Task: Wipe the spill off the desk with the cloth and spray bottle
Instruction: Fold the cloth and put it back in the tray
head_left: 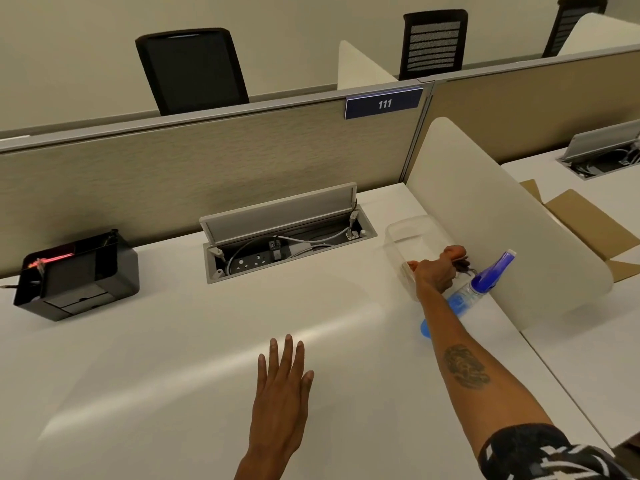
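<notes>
My left hand [282, 393] lies flat and open on the white desk [173, 358], fingers spread, near the front middle. At the right my right hand [436, 271] is closed in a fist over the near corner of a clear plastic container [408, 233]. A small dark brownish thing [464, 266] pokes out of that fist; I cannot tell whether it is the cloth. Just right of this hand a spray bottle [491, 271] with a blue head and blue liquid leans tilted against the white side divider [485, 209]. No spill shows on the desk.
An open cable hatch [287, 237] with sockets and wires is sunk into the desk at the back. A black box [79, 278] stands at the far left. An open cardboard box [585, 230] sits beyond the divider. A beige partition [207, 168] closes the back.
</notes>
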A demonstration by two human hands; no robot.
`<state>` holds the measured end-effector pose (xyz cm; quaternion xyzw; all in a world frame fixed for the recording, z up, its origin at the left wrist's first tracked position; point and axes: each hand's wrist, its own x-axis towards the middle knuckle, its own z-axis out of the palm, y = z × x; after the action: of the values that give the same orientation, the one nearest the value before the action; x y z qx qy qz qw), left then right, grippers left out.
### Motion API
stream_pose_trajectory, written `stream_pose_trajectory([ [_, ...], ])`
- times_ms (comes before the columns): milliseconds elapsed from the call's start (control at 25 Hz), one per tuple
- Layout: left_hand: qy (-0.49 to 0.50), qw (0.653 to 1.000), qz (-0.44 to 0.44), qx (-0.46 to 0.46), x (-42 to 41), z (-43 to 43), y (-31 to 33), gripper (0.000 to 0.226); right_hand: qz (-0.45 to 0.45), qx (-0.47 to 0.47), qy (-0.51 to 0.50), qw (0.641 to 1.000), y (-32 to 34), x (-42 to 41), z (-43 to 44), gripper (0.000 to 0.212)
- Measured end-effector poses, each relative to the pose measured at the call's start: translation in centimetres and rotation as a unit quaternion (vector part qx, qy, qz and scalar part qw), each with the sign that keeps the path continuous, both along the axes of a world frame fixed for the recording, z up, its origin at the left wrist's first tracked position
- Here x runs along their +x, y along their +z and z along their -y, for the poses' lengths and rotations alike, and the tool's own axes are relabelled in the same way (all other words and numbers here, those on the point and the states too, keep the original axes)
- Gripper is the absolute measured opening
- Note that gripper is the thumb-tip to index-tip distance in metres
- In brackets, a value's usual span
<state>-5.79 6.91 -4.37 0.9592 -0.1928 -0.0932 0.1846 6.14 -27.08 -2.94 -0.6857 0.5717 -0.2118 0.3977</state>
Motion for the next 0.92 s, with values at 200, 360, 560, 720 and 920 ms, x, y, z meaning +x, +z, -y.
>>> stream_pose_trajectory([
  [200, 0.010, 1.000, 0.008, 0.013, -0.4, -0.1, -0.2, 0.056, -0.067, 0.029, 0.035, 0.997, -0.2, 0.1, 0.6, 0.040],
  [360, 0.002, 1.000, -0.002, 0.031, -0.2, -0.2, -0.2, 0.057, -0.159, 0.039, 0.054, 0.985, 0.0, 0.5, 1.1, 0.051],
  [560, 0.008, 1.000, -0.016, 0.026, 0.0, 0.6, -0.2, 0.058, -0.220, -0.156, 0.128, 0.954, 0.9, 0.5, 0.3, 0.038],
  [720, -0.008, 0.999, -0.021, 0.022, 0.1, 1.6, -0.2, 0.063, -0.303, -0.062, 0.309, 0.899, -0.2, -0.2, -0.9, 0.069],
  [920, -0.020, 0.998, -0.027, 0.049, 0.4, 1.8, -0.3, 0.066, -0.406, -0.143, 0.317, 0.845, -1.1, -1.2, -0.5, 0.053],
])
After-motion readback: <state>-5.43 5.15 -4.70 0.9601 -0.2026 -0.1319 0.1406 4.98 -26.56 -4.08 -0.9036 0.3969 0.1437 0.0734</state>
